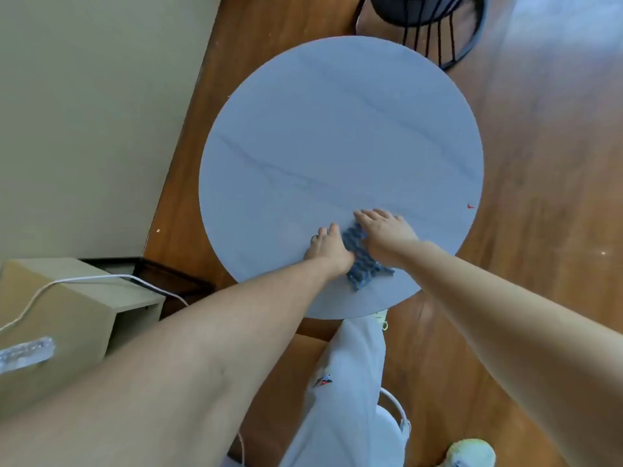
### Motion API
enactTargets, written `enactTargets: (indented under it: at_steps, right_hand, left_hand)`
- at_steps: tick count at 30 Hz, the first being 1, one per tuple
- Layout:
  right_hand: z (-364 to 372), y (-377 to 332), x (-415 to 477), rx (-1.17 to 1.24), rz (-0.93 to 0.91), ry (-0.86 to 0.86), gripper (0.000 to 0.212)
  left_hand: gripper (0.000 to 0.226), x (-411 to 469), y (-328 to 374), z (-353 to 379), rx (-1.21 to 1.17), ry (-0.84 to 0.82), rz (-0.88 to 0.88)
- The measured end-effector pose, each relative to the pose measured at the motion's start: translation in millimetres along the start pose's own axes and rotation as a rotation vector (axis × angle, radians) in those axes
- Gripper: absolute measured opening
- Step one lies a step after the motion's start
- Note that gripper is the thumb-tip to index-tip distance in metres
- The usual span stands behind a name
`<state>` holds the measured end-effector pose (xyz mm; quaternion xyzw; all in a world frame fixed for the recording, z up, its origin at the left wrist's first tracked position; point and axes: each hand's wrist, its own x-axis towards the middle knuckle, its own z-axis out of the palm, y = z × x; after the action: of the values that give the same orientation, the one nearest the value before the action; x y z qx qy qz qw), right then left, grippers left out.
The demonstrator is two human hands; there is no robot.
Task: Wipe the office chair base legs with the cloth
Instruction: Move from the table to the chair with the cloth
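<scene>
Item: blue cloth [363, 264], bunched, on round grey worktop [337, 129], near its front edge. Hands: left hand [328, 247] grips cloth's left side, fingers curled; right hand [387, 232] lies flat, pressing cloth from above.

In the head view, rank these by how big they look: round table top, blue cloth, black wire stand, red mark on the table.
1. round table top
2. black wire stand, though the frame cuts it off
3. blue cloth
4. red mark
</scene>
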<state>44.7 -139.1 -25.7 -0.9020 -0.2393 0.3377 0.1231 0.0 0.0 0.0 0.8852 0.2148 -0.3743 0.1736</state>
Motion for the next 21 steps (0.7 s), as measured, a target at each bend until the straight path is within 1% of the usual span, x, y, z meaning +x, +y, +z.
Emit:
enactTargets:
  at_steps: [1,2,4,5,6,8,10,12,15,17,19,21]
  right_hand:
    - [5.0,1.7,-4.1,-0.046,-0.008,0.037,0.059]
    - [13.8,6.5,-10.2,-0.063,-0.005,0.110,0.055]
    - [41.5,24.6,-30.4,-0.096,0.017,0.226,0.044]
    - [55.9,35.6,-44.0,-0.064,0.056,0.264,0.039]
    - [70.3,48.4,-61.5,-0.005,0.103,0.289,0.034]
    - [97.3,77.4,-104.6,0.222,0.204,0.341,0.026]
    - [121.4,104.9,-151.1,0.451,0.280,0.369,0.019]
    - [139.2,134.4,-200.3,0.623,0.382,0.388,0.021]
    - [168.2,183.5,-280.9,0.934,0.580,0.473,0.026]
    - [184.7,204.9,-315.4,1.006,0.618,0.506,0.025]
    - [206.0,232.5,-357.4,1.049,0.688,0.537,0.020]
    - [232.4,260.1,-393.9,1.084,0.740,0.561,0.018]
  left_hand:
    - [0.066,3.3,3.1,0.8,0.012,0.013,0.019]
    - [0.064,6.3,4.8,5.3,0.038,0.037,0.035]
    - [0.046,9.8,10.1,21.7,0.056,0.046,0.054]
    - [0.036,8.9,13.6,35.1,0.077,0.025,0.064]
    - [0.029,2.5,19.5,50.9,0.111,-0.003,0.084]
    - [0.019,-16.3,37.7,85.4,0.189,-0.008,0.183]
    - [0.014,-34.1,59.9,118.0,0.214,0.024,0.328]
    - [0.013,-55.6,89.7,150.1,0.215,0.021,0.475]
    - [0.015,-87.4,138.6,210.3,0.222,-0.108,0.605]
    - [0.017,-99.5,162.3,238.9,0.248,-0.187,0.654]
    - [0.014,-112.5,194.8,279.3,0.297,-0.278,0.722]
    - [0.014,-123.4,227.6,320.4,0.393,-0.374,0.801]
